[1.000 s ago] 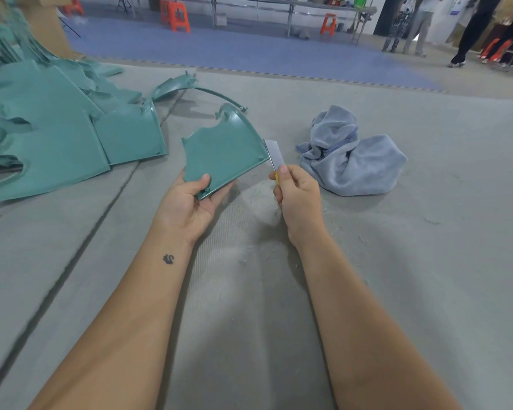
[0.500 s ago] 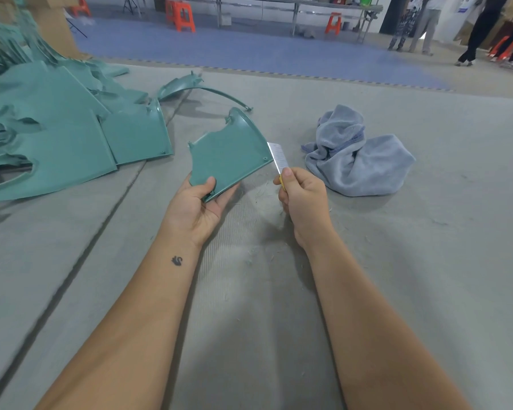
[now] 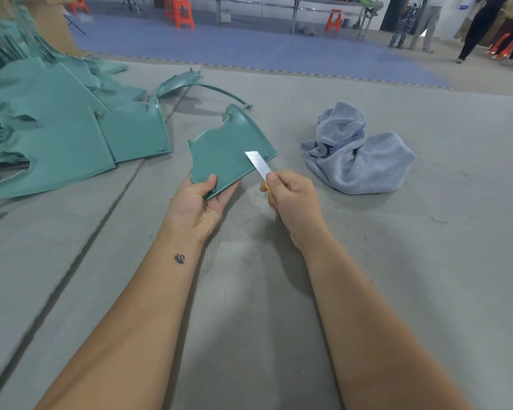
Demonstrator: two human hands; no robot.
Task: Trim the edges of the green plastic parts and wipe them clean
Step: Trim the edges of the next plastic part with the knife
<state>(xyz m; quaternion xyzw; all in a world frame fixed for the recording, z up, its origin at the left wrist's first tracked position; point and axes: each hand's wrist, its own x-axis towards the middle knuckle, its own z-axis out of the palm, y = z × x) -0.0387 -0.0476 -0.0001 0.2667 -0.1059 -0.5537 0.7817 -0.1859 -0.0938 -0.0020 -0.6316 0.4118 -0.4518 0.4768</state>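
Note:
My left hand [image 3: 200, 202] grips the near corner of a fan-shaped green plastic part [image 3: 222, 152], thumb on top, holding it just above the grey mat. My right hand [image 3: 293, 199] grips a utility knife with a yellow body; its long silver blade [image 3: 258, 164] lies over the part's right-hand edge near the far corner. A crumpled grey-blue cloth [image 3: 359, 155] lies on the mat to the right of my right hand.
A pile of large green plastic parts [image 3: 51, 134] fills the left side, with a curved green strip [image 3: 199, 84] behind the held part. Fine shavings dot the grey mat [image 3: 397, 276]. Beyond it are blue flooring, orange stools [image 3: 179, 11] and people standing far right.
The knife blade has moved from beside the part's right corner to lying across its right-hand edge. My left hand keeps its grip on the part.

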